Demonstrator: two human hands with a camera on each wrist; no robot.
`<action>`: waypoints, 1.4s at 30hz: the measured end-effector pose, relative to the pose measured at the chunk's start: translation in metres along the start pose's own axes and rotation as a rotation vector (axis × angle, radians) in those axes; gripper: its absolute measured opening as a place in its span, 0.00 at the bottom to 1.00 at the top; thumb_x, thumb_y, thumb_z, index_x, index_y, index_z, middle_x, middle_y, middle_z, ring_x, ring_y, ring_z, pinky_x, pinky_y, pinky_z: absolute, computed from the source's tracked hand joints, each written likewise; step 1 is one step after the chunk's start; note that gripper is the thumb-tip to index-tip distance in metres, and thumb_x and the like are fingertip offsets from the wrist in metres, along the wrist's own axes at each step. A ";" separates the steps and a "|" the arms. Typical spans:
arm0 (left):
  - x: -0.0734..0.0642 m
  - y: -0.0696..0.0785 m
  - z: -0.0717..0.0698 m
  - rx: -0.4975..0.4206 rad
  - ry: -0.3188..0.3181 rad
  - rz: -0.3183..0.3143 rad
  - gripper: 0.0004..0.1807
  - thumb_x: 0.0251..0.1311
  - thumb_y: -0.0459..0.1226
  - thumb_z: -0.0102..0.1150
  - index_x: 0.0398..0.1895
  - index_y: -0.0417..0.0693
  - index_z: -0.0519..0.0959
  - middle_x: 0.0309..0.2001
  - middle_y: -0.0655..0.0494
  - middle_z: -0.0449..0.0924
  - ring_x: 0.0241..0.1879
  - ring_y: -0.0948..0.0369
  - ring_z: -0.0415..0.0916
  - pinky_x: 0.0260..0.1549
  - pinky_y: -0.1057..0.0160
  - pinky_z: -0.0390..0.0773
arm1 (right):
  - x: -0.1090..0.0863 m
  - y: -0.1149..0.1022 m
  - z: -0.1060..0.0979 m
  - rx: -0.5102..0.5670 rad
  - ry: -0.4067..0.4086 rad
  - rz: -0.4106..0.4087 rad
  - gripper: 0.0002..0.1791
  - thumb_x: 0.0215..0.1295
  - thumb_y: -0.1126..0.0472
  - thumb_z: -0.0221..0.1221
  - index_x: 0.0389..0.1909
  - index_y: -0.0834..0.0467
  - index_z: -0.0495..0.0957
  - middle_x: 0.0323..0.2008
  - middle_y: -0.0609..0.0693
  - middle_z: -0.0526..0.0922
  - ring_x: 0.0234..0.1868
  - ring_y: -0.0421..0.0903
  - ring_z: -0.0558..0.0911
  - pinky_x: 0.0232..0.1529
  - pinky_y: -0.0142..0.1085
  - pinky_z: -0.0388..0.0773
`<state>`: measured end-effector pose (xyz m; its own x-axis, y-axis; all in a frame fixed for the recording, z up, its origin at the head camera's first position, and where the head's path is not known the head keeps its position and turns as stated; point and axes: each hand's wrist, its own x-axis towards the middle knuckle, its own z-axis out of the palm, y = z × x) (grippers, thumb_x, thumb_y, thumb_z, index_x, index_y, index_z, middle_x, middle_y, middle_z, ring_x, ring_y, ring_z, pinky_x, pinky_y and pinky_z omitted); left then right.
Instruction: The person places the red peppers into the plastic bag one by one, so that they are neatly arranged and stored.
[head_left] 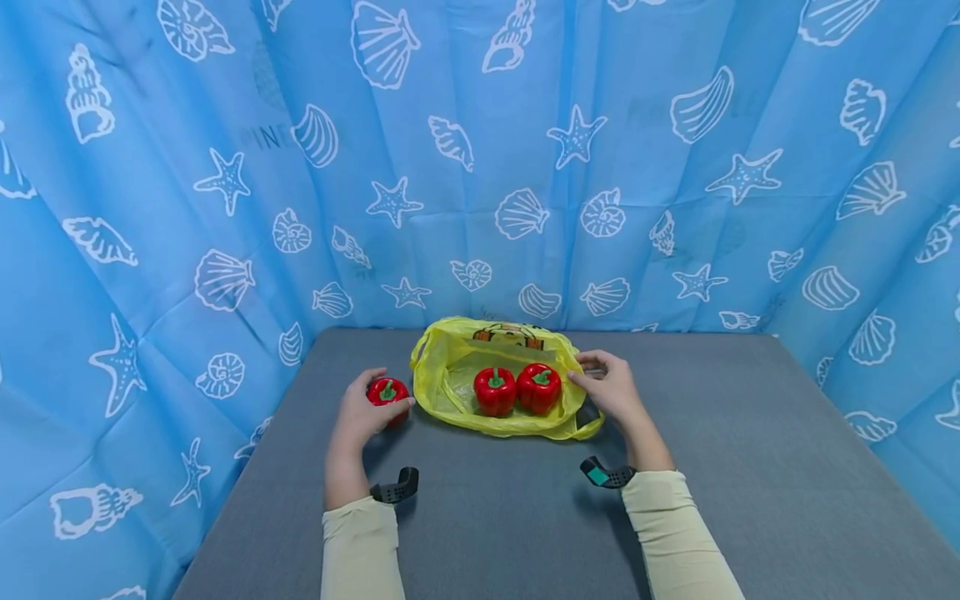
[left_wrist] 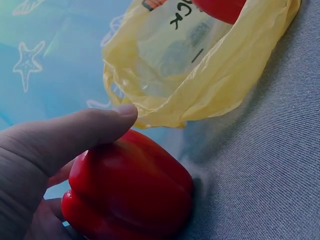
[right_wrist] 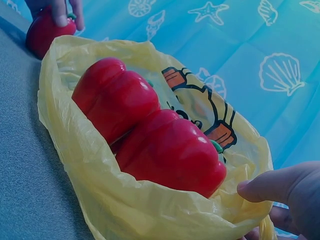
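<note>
My left hand [head_left: 357, 414] grips a red bell pepper [head_left: 385, 389] with a green stem, left of a yellow plastic bag [head_left: 517, 427]. In the left wrist view the thumb lies over this pepper [left_wrist: 132, 190], with fingers partly hidden behind it. The bag's mouth gapes toward me, and two more red bell peppers, a left one [head_left: 495, 393] and a right one [head_left: 538, 388], sit side by side inside. At the bag's right edge my right hand [head_left: 613, 388] pinches the rim, thumb inside and fingers outside, as the right wrist view shows.
All of this stands on a grey cloth-covered table [head_left: 480, 517]. A blue curtain [head_left: 480, 167] with white shells and starfish hangs behind it and along both sides. Each wrist wears a black camera mount, one left [head_left: 397, 486] and one right [head_left: 606, 475].
</note>
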<state>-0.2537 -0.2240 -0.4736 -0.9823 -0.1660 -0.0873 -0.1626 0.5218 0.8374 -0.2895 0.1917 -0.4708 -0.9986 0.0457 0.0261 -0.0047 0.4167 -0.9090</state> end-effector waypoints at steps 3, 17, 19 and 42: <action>0.000 -0.001 0.000 0.000 -0.007 -0.008 0.47 0.61 0.50 0.76 0.81 0.55 0.62 0.75 0.41 0.65 0.70 0.40 0.66 0.60 0.39 0.84 | 0.000 0.000 0.000 0.001 -0.003 0.005 0.22 0.74 0.58 0.66 0.64 0.63 0.79 0.60 0.64 0.81 0.57 0.58 0.84 0.52 0.40 0.88; 0.000 -0.002 -0.001 0.040 -0.022 -0.042 0.53 0.55 0.46 0.79 0.81 0.50 0.59 0.75 0.38 0.63 0.72 0.37 0.63 0.64 0.33 0.79 | 0.000 0.001 0.000 0.001 -0.005 -0.006 0.22 0.74 0.59 0.66 0.63 0.63 0.80 0.59 0.64 0.81 0.55 0.57 0.84 0.52 0.40 0.87; -0.001 -0.003 -0.001 0.045 -0.026 -0.043 0.53 0.56 0.45 0.79 0.81 0.49 0.59 0.75 0.38 0.63 0.72 0.37 0.63 0.64 0.33 0.79 | 0.000 0.001 0.000 0.002 -0.005 -0.007 0.21 0.74 0.59 0.66 0.63 0.63 0.80 0.59 0.64 0.81 0.56 0.57 0.84 0.52 0.41 0.88; -0.003 -0.005 -0.003 0.039 -0.007 0.003 0.51 0.55 0.43 0.79 0.79 0.46 0.61 0.72 0.38 0.68 0.70 0.39 0.67 0.61 0.37 0.82 | 0.000 0.002 0.000 0.005 0.007 -0.006 0.21 0.74 0.59 0.67 0.63 0.62 0.80 0.58 0.63 0.82 0.55 0.57 0.84 0.50 0.39 0.88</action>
<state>-0.2500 -0.2284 -0.4756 -0.9834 -0.1582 -0.0889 -0.1630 0.5548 0.8158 -0.2894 0.1925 -0.4729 -0.9982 0.0497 0.0347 -0.0111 0.4127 -0.9108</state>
